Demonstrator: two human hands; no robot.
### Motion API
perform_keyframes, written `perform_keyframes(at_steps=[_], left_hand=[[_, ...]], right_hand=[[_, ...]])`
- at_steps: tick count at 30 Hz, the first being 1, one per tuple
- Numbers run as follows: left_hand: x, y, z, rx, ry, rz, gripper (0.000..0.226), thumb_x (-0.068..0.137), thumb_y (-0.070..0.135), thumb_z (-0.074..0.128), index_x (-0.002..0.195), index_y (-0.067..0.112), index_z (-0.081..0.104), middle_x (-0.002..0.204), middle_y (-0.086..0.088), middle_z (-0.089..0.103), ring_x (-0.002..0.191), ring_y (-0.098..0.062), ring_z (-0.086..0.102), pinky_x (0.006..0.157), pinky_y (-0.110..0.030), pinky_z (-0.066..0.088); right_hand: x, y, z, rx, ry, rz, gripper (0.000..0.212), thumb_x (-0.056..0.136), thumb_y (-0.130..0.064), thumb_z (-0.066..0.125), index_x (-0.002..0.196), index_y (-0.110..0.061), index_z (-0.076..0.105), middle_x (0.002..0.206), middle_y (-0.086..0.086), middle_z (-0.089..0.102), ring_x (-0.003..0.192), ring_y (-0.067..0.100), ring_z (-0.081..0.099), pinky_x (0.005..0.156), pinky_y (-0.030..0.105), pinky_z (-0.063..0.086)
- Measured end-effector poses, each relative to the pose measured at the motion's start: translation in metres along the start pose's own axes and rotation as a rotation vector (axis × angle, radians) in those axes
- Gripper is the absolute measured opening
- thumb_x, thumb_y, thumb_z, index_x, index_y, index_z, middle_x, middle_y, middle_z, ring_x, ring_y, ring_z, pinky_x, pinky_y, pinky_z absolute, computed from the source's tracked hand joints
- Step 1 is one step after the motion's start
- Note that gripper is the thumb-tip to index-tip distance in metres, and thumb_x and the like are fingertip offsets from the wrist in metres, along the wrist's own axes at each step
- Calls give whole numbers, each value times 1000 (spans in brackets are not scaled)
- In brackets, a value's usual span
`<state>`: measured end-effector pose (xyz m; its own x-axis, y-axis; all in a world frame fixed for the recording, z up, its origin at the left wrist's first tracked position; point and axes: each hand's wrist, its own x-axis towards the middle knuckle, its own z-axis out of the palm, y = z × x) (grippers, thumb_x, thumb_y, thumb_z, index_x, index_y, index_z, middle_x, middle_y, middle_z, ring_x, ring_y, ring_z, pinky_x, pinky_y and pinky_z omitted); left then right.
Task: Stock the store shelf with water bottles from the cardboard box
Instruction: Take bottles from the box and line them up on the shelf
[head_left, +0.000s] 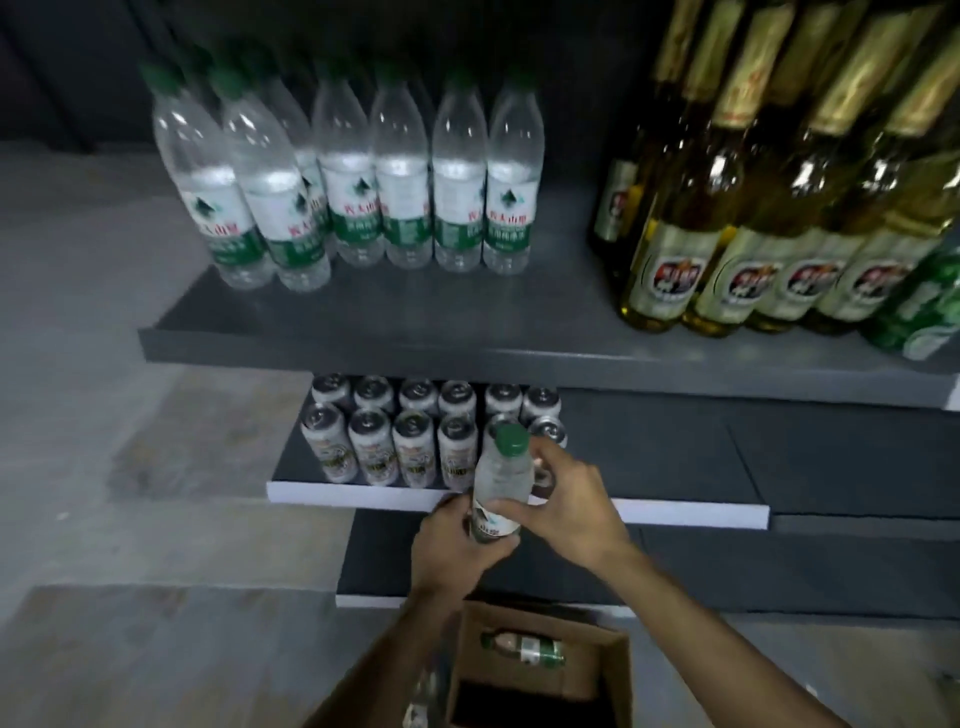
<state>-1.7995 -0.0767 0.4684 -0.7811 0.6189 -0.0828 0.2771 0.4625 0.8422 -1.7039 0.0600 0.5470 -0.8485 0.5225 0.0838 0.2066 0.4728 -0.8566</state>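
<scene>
Holding one water bottle upright at lower centre of the frame, I have both hands on it: my left hand wraps the label from below, and my right hand curls round its shoulder and right side, so each grip is closed on this bottle. It hangs in front of the cans on the lower shelf, above the box at the bottom edge.

I judge the stocking well under way. In the upper left of the frame a row of bottles already stands on the shelf, about seven across the front, with at least a few more behind, though the blur hides the count. Bare shelf lies ahead of that row and between it and the beer bottles at upper right, so there is room for more.

What is left: this bottle has not yet reached the shelf, and one more bottle lies on its side in the box. Another seems to show beside the box at the bottom edge, but I cannot tell for sure.
</scene>
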Motion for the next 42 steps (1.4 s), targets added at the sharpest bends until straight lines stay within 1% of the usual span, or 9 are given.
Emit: perform_keyframes(at_steps=[2, 5, 9, 13, 18, 29, 33, 38, 42], left_hand=[[1, 26, -29, 3, 28, 31, 50, 59, 54, 83, 100, 29, 68, 95, 15, 71, 91, -6, 66, 76, -31, 55], [6, 66, -71, 52, 29, 74, 47, 60, 52, 82, 98, 29, 70, 93, 14, 73, 87, -4, 67, 73, -34, 56], [11, 111, -119, 121, 111, 140, 44, 59, 54, 81, 93, 28, 70, 84, 14, 72, 78, -3, 68, 63, -21, 52], [19, 141, -159, 181, 164, 186, 51, 59, 63, 79, 95, 26, 71, 87, 9, 72, 80, -8, 68, 68, -35, 55], [29, 162, -200, 158, 270, 201, 54, 57, 63, 80, 93, 23, 70, 86, 9, 71, 77, -10, 67, 67, -32, 55], [55, 172, -230, 82, 288, 199, 50, 62, 59, 83, 96, 24, 71, 89, 11, 71, 80, -9, 66, 67, -26, 48], [72, 171, -230, 95, 267, 139, 48, 60, 62, 81, 91, 27, 68, 83, 13, 67, 81, -11, 66, 68, -27, 46], [97, 163, -231, 111, 281, 91, 40, 56, 65, 79, 73, 37, 57, 74, 17, 62, 77, -10, 63, 67, -28, 45], [119, 155, -235, 143, 292, 49, 42, 57, 64, 80, 80, 35, 59, 79, 17, 63, 83, -14, 65, 71, -28, 45]], right_hand=[[10, -33, -12, 12, 7, -47, 63, 65, -50, 86, 118, -32, 59, 101, -28, 67, 93, -7, 64, 75, 18, 56], [24, -82, -31, -1, 34, -112, 55, 62, -52, 87, 106, -46, 56, 97, -33, 65, 84, -8, 65, 67, 10, 50], [42, -141, -50, -1, 70, -186, 56, 62, -53, 86, 109, -41, 58, 95, -30, 66, 84, -7, 66, 70, 13, 53], [58, -193, -59, -5, 120, -267, 49, 66, -56, 82, 106, -42, 58, 98, -33, 66, 94, -14, 61, 75, 5, 49], [72, -244, -57, -7, 139, -311, 43, 68, -50, 84, 101, -42, 58, 95, -38, 62, 90, -16, 59, 68, 2, 44], [106, -295, -45, -125, 123, -275, 56, 70, -52, 82, 112, -35, 49, 93, -24, 61, 81, -20, 57, 58, 2, 45], [123, -286, -36, -81, 94, -229, 50, 77, -45, 80, 115, -30, 50, 97, -20, 65, 76, -11, 63, 59, 10, 50], [154, -269, -26, -19, 57, -195, 52, 78, -45, 78, 118, -30, 49, 103, -14, 67, 89, 5, 67, 79, 36, 59], [182, -259, -12, 29, 26, -182, 46, 79, -42, 79, 114, -31, 51, 109, -11, 67, 96, 11, 66, 85, 40, 57]])
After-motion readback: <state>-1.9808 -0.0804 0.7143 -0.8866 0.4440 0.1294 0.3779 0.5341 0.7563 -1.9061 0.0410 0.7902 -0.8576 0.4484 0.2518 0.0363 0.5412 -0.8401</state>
